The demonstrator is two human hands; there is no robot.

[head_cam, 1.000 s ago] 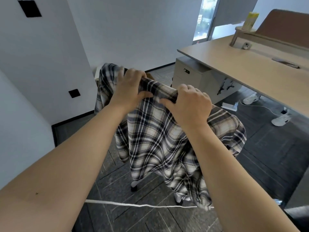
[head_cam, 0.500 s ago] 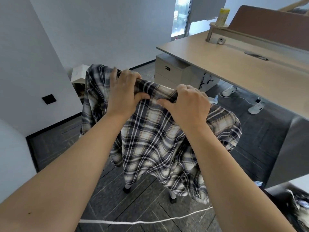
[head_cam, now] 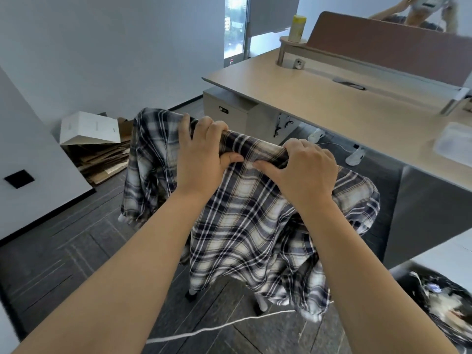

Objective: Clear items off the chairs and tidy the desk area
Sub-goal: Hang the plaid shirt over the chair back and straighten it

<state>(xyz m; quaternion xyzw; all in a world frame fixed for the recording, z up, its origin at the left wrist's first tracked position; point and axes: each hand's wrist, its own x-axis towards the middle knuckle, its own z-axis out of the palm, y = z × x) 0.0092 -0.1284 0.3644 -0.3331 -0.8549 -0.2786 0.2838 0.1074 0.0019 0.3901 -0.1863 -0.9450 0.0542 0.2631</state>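
Observation:
A black, white and tan plaid shirt [head_cam: 245, 226] is draped over the back of a chair, covering it almost entirely; only the chair's white legs [head_cam: 261, 302] show underneath. My left hand [head_cam: 201, 159] grips the top edge of the chair back through the shirt, fingers curled over it. My right hand [head_cam: 304, 172] grips the same edge a little to the right, thumb pressed on the cloth. The light wooden desk [head_cam: 332, 103] stands to the right, beyond the chair.
A drawer cabinet [head_cam: 229, 111] sits under the desk's left end. Flattened cardboard and a white box [head_cam: 89, 129] lie against the wall at left. A yellow-lidded canister [head_cam: 297, 28] stands on the desk shelf. A white cord [head_cam: 217, 328] crosses the floor. A dark cluttered bin [head_cam: 439, 307] is at lower right.
Both hands keep their grip on the shirt-covered chair back. The chair and my view have swung, so the desk sits closer and more of the cardboard and the bin show.

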